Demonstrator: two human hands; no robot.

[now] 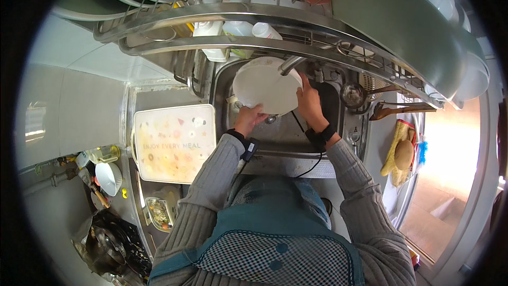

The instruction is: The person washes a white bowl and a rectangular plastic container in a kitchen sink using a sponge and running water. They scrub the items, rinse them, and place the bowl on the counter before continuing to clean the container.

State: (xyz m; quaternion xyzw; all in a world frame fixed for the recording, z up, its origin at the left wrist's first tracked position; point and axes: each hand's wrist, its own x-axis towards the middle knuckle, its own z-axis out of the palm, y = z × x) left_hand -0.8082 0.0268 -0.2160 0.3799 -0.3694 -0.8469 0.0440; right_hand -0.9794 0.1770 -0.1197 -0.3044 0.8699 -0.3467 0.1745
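Note:
Over a stainless steel sink (278,135), a white round plate (266,87) is held between both hands, under the end of a metal faucet (291,64). My left hand (249,120) grips the plate's lower rim, the thumb on its upper face. On the plate's right side, my right hand (309,101) holds the rim with its fingers stretched along the edge. A dark band is around each wrist, with a small black device and a cable near the left one. The sink drain shows partly below the plate. Whether water is running cannot be told.
A metal dish rack (238,9) with plates and a large green bowl (401,31) crosses above the sink. Bottles (238,33) stand behind it. A printed tray (174,143) lies left; a ladle (353,94) and oven mitt (393,163) are right.

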